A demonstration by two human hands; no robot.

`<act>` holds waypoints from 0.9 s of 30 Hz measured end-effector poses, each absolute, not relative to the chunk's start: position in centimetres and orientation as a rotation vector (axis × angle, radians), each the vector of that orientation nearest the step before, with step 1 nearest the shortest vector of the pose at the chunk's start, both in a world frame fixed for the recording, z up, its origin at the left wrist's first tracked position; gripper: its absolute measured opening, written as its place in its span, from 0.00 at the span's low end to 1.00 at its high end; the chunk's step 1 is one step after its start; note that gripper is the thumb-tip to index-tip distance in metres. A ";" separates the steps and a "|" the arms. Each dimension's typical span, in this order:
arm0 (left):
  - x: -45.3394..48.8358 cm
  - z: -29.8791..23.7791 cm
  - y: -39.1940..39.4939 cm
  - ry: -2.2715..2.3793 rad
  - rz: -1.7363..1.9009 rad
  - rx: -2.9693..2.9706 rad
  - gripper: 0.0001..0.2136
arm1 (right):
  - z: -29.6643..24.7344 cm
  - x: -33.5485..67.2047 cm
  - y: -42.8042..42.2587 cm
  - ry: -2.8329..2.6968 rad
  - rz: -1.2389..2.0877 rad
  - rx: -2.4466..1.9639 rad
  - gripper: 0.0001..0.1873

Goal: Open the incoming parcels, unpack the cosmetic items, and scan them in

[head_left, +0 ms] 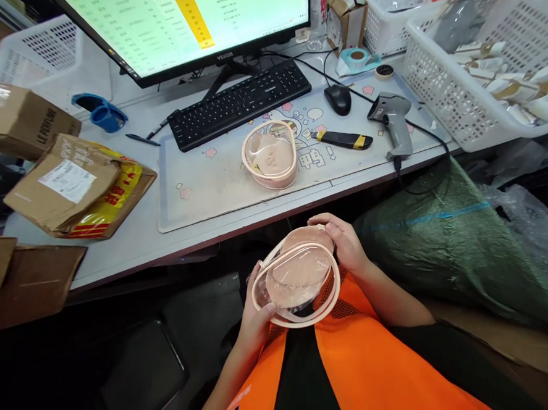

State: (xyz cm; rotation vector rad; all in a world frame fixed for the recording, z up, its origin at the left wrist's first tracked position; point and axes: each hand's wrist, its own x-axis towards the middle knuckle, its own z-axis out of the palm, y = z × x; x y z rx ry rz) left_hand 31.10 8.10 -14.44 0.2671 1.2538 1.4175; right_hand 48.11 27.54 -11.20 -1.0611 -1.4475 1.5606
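Both my hands hold a round, beige-rimmed clear pouch (298, 277) in front of my lap, below the desk edge. My left hand (254, 315) grips its lower left rim with the fingers closed. My right hand (346, 240) wraps over its upper right side. Something flesh-coloured shows through the clear top. A second, similar pouch (270, 155) stands on the desk mat (210, 182) just in front of the keyboard (238, 102).
On the desk are a monitor (174, 13), mouse (338, 99), box cutter (345, 139), barcode scanner (395, 123) and tape roll (357, 58). Cardboard boxes (71, 183) lie at left. White baskets (490, 76) sit at right, and a green sack (452, 240) lies below them.
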 end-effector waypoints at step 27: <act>31.3 -15.9 8.0 1.192 1.570 0.131 0.37 | -12.5 49.3 27.9 -1.829 1.297 -0.933 0.14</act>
